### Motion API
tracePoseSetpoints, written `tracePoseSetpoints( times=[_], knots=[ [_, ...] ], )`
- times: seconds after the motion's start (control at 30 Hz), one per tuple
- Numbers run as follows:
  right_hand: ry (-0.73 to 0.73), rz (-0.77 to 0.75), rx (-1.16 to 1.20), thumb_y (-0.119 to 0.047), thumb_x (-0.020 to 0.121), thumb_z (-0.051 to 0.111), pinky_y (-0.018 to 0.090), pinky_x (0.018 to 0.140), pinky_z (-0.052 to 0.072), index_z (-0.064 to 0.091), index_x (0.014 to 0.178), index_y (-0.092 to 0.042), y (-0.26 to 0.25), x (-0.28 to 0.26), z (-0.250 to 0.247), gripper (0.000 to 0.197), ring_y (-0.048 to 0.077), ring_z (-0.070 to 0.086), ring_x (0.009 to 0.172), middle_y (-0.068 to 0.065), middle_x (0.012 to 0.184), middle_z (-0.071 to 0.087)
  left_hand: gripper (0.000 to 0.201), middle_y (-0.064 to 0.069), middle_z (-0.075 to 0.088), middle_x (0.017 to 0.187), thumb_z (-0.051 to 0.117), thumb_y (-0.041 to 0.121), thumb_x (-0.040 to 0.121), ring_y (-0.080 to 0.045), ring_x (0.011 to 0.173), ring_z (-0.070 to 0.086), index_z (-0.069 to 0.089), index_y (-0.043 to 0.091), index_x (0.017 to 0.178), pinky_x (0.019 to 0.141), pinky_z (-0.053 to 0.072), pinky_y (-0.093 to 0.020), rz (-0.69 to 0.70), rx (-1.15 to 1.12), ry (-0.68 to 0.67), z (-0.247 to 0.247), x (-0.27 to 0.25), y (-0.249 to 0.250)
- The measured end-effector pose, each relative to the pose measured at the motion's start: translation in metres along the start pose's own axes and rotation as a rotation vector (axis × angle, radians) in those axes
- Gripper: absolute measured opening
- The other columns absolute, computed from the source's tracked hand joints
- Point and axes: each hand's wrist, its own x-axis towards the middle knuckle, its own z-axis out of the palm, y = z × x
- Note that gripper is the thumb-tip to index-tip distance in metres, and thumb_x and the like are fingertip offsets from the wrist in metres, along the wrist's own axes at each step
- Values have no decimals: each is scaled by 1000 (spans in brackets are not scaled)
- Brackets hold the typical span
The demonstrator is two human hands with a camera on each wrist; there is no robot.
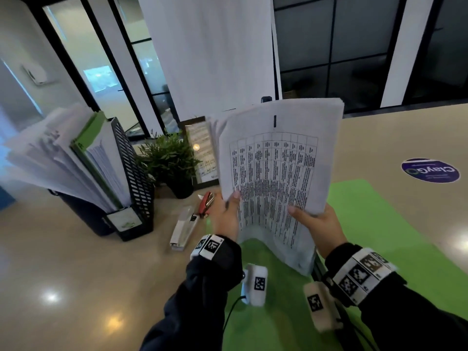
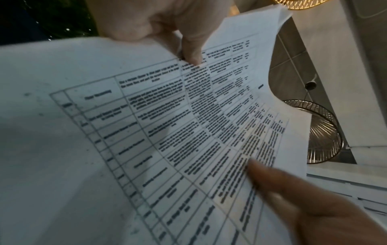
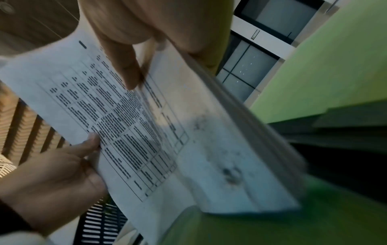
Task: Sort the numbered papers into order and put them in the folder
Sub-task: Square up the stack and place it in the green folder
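I hold a stack of printed papers upright in both hands, its bottom edge on the open green folder that lies on the table. The front sheet shows a text table with a dark mark above it. My left hand grips the stack's left edge, thumb on the front sheet. My right hand grips the lower right part, thumb on the print. In the left wrist view the left thumb presses the curved papers. In the right wrist view the right thumb lies on the papers above the folder.
At the left stands a black mesh file holder stuffed with papers and green folders. Beside it are a potted plant, a framed sheet, a white stapler and a red tool. A round purple sticker is on the beige table.
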Motion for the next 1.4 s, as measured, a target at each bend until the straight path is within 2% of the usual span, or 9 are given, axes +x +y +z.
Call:
tracePoseSetpoints(
  times=[0.27, 0.4, 0.47, 0.53, 0.63, 0.87, 1.0, 1.2, 1.4],
  knots=[
    [37, 57, -168, -3, 86, 61, 31, 79, 49, 64, 104, -12, 4, 4, -21, 20, 16, 64, 80, 5, 92, 68, 22, 10, 60, 92, 46, 43, 93, -11, 90, 58, 55, 25, 102, 82, 45, -25, -4, 129, -208, -10, 29, 4],
    [15, 224, -290, -1, 87, 59, 38, 88, 46, 63, 103, -10, 9, 18, -54, 19, 26, 62, 88, 10, 96, 66, 25, -13, 54, 78, 52, 33, 93, -15, 76, 63, 50, 9, 88, 76, 49, -23, -105, 181, -173, -52, 59, -11],
    [23, 336, -340, 2, 84, 61, 44, 90, 48, 61, 89, -10, 20, 19, -66, 13, 31, 63, 88, 17, 97, 65, 23, -23, 61, 90, 54, 33, 92, -29, 86, 62, 54, 11, 85, 71, 42, -27, -116, 633, -201, -77, 71, -18],
    [54, 441, -357, 3, 82, 63, 51, 95, 47, 61, 85, -7, 34, 19, -73, 11, 37, 63, 95, 22, 100, 65, 29, -22, 61, 109, 54, 34, 93, -33, 101, 58, 62, 6, 99, 79, 40, -33, -174, 1053, -294, -98, 81, -29],
    [139, 496, -336, 1, 77, 69, 54, 95, 47, 62, 92, 0, 55, 26, -80, 16, 40, 63, 98, 26, 106, 65, 72, -18, 49, 136, 54, 56, 83, -31, 121, 50, 43, 5, 134, 99, 40, -34, -352, 1255, -378, -114, 92, -53],
    [143, 550, -266, 1, 84, 61, 53, 95, 47, 61, 91, -7, 53, 22, -79, 11, 37, 63, 97, 20, 104, 66, 46, -16, 59, 124, 64, 30, 85, -28, 114, 56, 55, 3, 121, 93, 45, -31, -340, 1358, -340, -115, 102, -69],
    [125, 553, -284, 0, 84, 61, 50, 94, 48, 60, 111, 1, 50, 21, -76, 27, 36, 63, 98, 20, 106, 66, 53, -12, 58, 125, 65, 38, 81, -27, 114, 56, 53, 7, 121, 91, 45, -30, -258, 1355, -386, -120, 86, -58],
    [194, 577, -210, -1, 85, 61, 51, 95, 47, 58, 114, 0, 50, 22, -79, 29, 37, 61, 102, 18, 106, 64, 12, -5, 60, 88, 64, 13, 82, -25, 88, 60, 57, 10, 91, 73, 41, -25, -58, 1154, -573, -97, 24, -28],
    [318, 565, -20, 1, 87, 58, 39, 88, 46, 52, 120, 1, 51, 22, -87, 33, 30, 56, 91, 13, 97, 60, 27, 3, 55, 88, 67, 22, 83, -15, 82, 54, 57, 11, 106, 75, 41, -25, 36, 1032, -649, -64, -8, -34]
  ],
)
